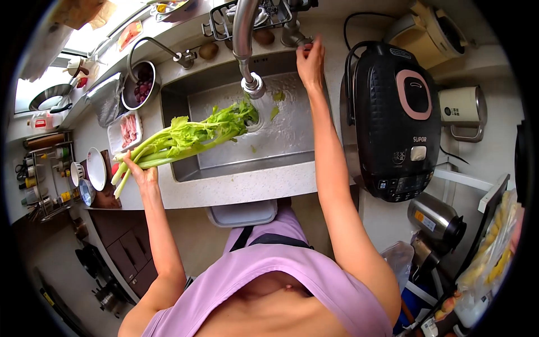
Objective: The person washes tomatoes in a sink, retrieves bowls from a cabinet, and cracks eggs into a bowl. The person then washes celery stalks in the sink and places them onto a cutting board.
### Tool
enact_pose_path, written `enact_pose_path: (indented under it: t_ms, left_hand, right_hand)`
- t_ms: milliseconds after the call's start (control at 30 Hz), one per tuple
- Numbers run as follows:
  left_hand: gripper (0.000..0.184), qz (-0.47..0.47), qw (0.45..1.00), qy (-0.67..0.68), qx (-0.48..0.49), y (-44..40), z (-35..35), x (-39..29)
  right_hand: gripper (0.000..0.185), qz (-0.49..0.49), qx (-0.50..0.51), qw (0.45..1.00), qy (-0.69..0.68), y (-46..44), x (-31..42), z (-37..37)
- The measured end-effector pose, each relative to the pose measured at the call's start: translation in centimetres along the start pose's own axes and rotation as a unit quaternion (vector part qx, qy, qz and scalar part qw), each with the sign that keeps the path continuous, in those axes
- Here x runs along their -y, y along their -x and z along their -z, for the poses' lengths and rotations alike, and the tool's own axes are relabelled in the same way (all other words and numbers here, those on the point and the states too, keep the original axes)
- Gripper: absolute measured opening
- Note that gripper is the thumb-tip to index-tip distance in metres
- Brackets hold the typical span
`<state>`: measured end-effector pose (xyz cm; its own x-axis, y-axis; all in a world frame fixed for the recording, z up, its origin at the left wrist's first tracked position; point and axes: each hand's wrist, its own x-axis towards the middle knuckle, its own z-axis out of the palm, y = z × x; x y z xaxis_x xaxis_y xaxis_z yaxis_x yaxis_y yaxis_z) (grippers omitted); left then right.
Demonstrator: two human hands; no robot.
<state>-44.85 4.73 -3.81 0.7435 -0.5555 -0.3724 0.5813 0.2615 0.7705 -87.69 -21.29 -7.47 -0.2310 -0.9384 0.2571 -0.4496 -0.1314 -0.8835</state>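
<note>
My left hand [142,173] is closed around the pale stalk ends of a bunch of celery [193,135], left of the sink. Its leafy tops reach over the steel sink [289,143] and lie under the faucet [243,39], where water runs and ripples on the sink floor. Loose green leaves [274,113] float near the stream. My right hand [310,64] is at the faucet handle [294,38] behind the sink, its fingers curled against it.
Right of the sink stands a black rice cooker [396,123]. A colander of dark red fruit [141,90] and a white tray of raw meat [128,132] sit to the left. Round brown objects [208,51] lie behind the sink. A grey basin [241,214] is below the counter edge.
</note>
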Motion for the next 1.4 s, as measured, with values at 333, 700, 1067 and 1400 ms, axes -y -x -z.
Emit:
enact_pose_path:
  t_ms: [333, 700, 1067, 1400]
  left_hand:
    - [0.026, 0.026, 0.999, 0.016, -0.033, 1.3, -2.5, 2.3]
    - [0.030, 0.014, 0.999, 0.036, 0.003, -0.9, -2.3, 1.9]
    - [0.032, 0.002, 1.000, 0.012, -0.014, -2.7, -0.4, 0.9]
    - [0.029, 0.005, 1.000, -0.001, -0.021, -0.4, -1.5, 0.1]
  right_hand:
    - [0.053, 0.107, 0.013, 0.982, 0.154, 3.6, 0.4, 0.0]
    - [0.024, 0.182, 0.316, 0.931, 0.024, 11.6, 0.4, -1.0]
    - [0.011, 0.209, 0.391, 0.896, -0.038, 11.6, 0.0, -1.8]
    - [0.010, 0.238, 0.387, 0.891, 0.013, 13.2, 0.6, -2.3]
